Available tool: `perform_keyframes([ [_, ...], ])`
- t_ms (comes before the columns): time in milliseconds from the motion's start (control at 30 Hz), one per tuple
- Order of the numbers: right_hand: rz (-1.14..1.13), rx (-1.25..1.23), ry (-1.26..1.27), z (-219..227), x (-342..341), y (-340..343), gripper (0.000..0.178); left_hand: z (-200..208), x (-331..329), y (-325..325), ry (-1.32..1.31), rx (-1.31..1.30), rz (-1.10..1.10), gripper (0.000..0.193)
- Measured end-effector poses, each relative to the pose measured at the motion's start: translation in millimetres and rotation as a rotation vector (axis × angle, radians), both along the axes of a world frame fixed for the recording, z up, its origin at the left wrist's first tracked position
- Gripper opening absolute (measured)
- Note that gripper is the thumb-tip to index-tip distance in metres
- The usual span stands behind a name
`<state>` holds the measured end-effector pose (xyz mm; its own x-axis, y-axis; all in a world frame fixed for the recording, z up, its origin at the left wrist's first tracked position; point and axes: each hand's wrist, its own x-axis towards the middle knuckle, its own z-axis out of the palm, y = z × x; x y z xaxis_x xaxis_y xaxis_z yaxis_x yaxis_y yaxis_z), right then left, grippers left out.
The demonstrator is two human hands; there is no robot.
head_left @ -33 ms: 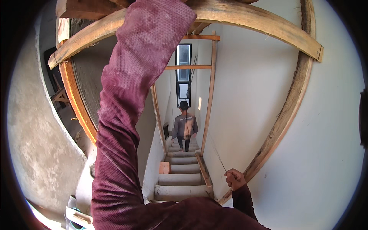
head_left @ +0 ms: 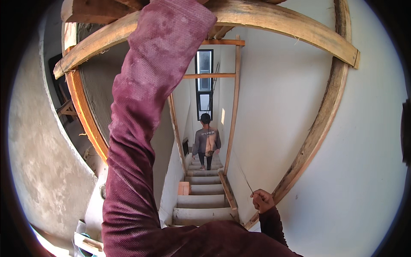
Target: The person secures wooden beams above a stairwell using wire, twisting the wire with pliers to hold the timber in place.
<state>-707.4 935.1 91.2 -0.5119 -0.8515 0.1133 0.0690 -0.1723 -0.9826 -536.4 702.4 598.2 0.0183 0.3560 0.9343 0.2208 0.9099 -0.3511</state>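
Observation:
My left arm [head_left: 137,128], in a maroon sleeve, reaches straight up past the wooden crossbeam [head_left: 274,19]. The left hand itself lies beyond the top edge, so what it touches is hidden. Low on the right, my right hand [head_left: 262,200] is closed, its fingers pinched round a thin cord or wire [head_left: 247,182]. That line slants up and away along the white wall, where it fades from sight. Just beside the hand, a timber post [head_left: 312,132] runs up the wall to the crossbeam.
A concrete stairway [head_left: 203,201] descends ahead between walls. Farther down stands a person [head_left: 206,139] seen from behind. An orange brick [head_left: 184,187] sits at the left of a step; a loose plank [head_left: 227,188] leans on the right. More timber framing [head_left: 233,107] crosses the stairwell before a tall window [head_left: 205,68].

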Motion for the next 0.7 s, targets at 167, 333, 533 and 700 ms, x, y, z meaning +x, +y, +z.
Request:
perform_keyframes([
  [167, -0.016, 0.019, 0.012, -6.1, 1.1, -3.1, 0.017, 0.2, 0.0, 1.0, -0.018, 0.010, -0.014, 0.017],
  [333, -0.051, 0.103, 0.067, -0.7, -2.9, -13.0, 0.015, -0.8, 11.1, 4.5, -0.047, -0.012, 0.169, 0.017],
  [533, -0.093, 0.016, 0.146, 40.7, -5.8, -38.6, 0.017, 11.9, 10.2, -11.9, -0.006, -0.059, 0.096, 0.016],
  [700, -0.124, -0.063, 0.357, 81.8, -16.3, -83.7, 0.013, 24.3, 22.7, -7.2, -0.015, -0.072, 0.137, 0.018],
])
